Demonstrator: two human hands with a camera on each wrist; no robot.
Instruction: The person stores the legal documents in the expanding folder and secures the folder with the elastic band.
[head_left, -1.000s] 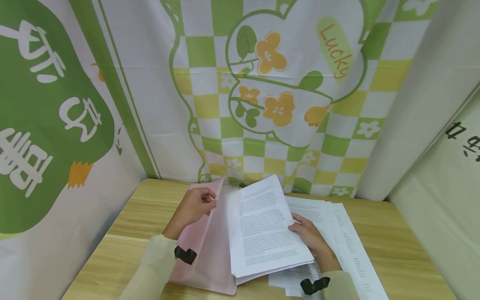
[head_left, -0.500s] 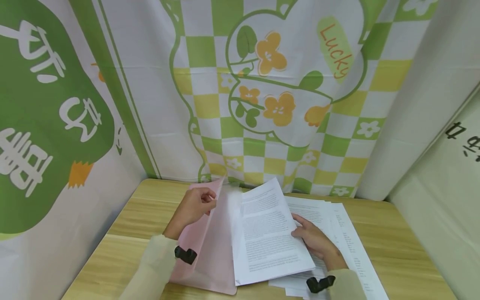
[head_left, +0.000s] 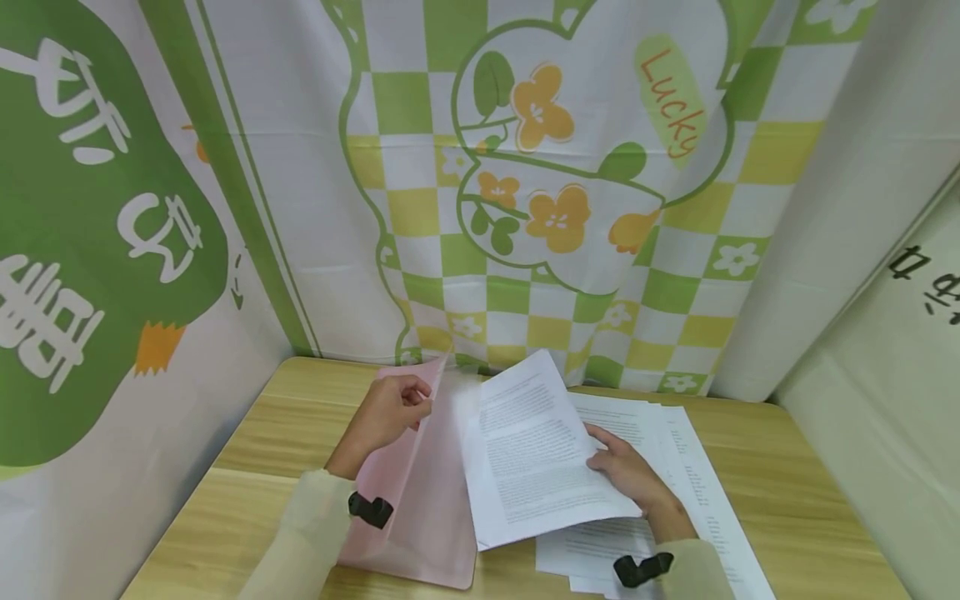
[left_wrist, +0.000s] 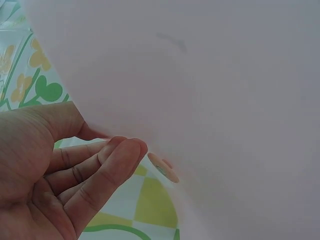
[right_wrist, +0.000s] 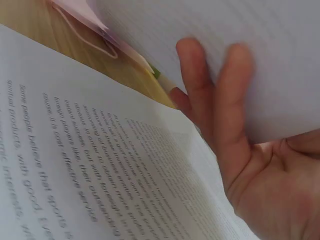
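Note:
A pink folder (head_left: 431, 517) lies on the table with its cover raised. My left hand (head_left: 388, 412) pinches the cover's edge; in the left wrist view the left hand (left_wrist: 80, 175) has thumb and fingertips on that edge, beside a small round button (left_wrist: 163, 167). My right hand (head_left: 633, 475) grips the right edge of printed sheets (head_left: 536, 458), tilted above the folder's right side. In the right wrist view, fingers of the right hand (right_wrist: 250, 135) lie against the underside of the held sheets (right_wrist: 280, 60); the thumb is hidden there.
More printed papers (head_left: 701, 492) lie overlapping on the wooden table (head_left: 810, 500), under and right of my right hand. A patterned curtain (head_left: 555, 325) hangs behind the table. A thin pink cord (right_wrist: 90, 40) shows by the folder in the right wrist view.
The held sheets have risen slightly and their lower edge has swung up to the right, with my right hand moved a little right. My left hand has stayed at the cover's edge.

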